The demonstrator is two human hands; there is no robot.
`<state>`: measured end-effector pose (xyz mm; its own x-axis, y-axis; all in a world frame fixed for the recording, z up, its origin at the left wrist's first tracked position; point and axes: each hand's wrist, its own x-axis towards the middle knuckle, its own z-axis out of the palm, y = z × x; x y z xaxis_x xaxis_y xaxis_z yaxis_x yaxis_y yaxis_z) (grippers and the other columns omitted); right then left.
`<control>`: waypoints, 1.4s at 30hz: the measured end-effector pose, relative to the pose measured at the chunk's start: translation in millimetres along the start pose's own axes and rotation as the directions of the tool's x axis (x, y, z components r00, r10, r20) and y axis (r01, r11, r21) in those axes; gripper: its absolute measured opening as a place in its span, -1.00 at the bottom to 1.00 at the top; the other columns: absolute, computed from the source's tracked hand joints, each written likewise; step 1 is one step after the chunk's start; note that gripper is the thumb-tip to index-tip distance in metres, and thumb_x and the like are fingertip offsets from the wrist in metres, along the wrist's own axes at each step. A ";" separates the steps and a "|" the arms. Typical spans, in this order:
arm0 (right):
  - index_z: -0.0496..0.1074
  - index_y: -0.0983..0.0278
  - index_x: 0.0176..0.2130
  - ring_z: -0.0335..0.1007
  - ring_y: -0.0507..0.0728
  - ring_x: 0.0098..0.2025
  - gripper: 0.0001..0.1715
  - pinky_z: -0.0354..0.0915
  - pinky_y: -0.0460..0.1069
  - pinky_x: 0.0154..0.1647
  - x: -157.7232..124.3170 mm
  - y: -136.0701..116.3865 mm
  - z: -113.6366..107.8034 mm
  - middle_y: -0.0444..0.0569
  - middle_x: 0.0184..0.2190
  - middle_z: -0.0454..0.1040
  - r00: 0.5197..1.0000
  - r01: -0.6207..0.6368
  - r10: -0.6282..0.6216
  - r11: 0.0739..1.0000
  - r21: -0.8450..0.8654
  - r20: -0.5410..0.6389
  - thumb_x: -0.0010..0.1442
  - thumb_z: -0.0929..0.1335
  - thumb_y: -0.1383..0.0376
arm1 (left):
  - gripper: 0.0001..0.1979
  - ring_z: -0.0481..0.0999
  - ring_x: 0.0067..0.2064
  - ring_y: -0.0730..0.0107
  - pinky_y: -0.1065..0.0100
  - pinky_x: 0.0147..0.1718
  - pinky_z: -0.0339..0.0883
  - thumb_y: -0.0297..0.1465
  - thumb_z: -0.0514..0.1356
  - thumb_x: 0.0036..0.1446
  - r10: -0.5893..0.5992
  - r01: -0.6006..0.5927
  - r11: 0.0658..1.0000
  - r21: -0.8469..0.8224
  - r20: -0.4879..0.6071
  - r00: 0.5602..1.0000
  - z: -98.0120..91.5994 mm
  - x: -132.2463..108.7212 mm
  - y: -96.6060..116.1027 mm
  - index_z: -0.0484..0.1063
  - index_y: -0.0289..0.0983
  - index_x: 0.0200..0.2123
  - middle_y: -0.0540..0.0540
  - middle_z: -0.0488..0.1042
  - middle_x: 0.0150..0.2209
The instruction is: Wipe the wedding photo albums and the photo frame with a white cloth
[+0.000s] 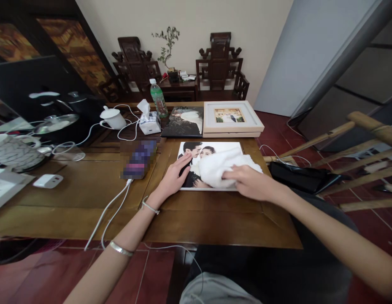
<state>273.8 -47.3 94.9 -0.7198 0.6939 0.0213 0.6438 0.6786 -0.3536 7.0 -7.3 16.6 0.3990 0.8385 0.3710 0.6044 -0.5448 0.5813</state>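
Observation:
On the wooden table lies a photo panel [191, 179] with a picture of a couple, face up. My left hand [174, 173] rests flat on its left edge, fingers stretched out. In my right hand [249, 181] is a bunched white cloth [219, 166], gripped at its near right side and pressed on the panel. The cloth covers much of the panel's right half. Beyond the panel stand a dark album with a white shape on its cover [183, 122] and a pale box with a framed picture [257, 122].
To the left lies a phone [140, 158] with a white cable. Behind it are a tissue box [150, 124], a green-labelled bottle [158, 99] and a white lidded cup [113, 118]. A charger [48, 181] and a kettle [15, 152] sit farther left. A bamboo chair [369, 126] stands right.

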 end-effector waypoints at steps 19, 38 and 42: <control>0.46 0.30 -0.18 0.38 0.13 -0.17 -0.52 0.19 -0.04 -0.16 87.2 44.7 -15.8 0.04 -0.17 0.52 0.992 -0.002 0.006 0.999 0.036 -0.122 0.00 0.15 0.56 | -0.55 0.13 0.29 0.23 0.09 0.27 -0.01 -0.30 -0.03 0.27 -0.014 0.014 1.000 -0.015 -0.005 1.000 -0.9 -0.4 1.4 0.27 -0.31 0.18 -0.18 0.21 0.25; 0.45 0.23 -0.11 0.34 0.27 0.05 -0.42 0.18 0.25 0.10 -15.5 -63.2 32.5 0.15 0.01 0.43 0.998 0.050 -0.049 0.999 -0.017 0.043 -0.07 0.18 0.58 | -0.52 0.05 0.33 0.22 0.04 0.28 -0.06 -0.33 -0.06 0.28 -0.038 0.038 0.999 -0.014 0.007 0.999 0.7 -0.9 -3.2 0.17 -0.28 0.24 -0.14 0.10 0.30; 0.45 0.21 -0.14 0.39 0.14 -0.25 -0.43 0.26 0.00 -0.19 16.8 -33.9 10.3 -0.01 -0.27 0.51 0.999 0.020 -0.021 0.998 0.061 0.025 -0.08 0.16 0.58 | -0.52 0.05 0.33 0.24 0.04 0.28 -0.06 -0.34 -0.09 0.28 -0.037 0.037 0.999 -0.012 0.006 0.999 1.1 -1.3 -5.1 0.17 -0.27 0.24 -0.13 0.10 0.30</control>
<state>237.3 -61.1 97.6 -0.7398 0.6728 0.0051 0.6121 0.6762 -0.4099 4.2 -5.5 12.3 0.3807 0.8581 0.3446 0.6105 -0.5131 0.6034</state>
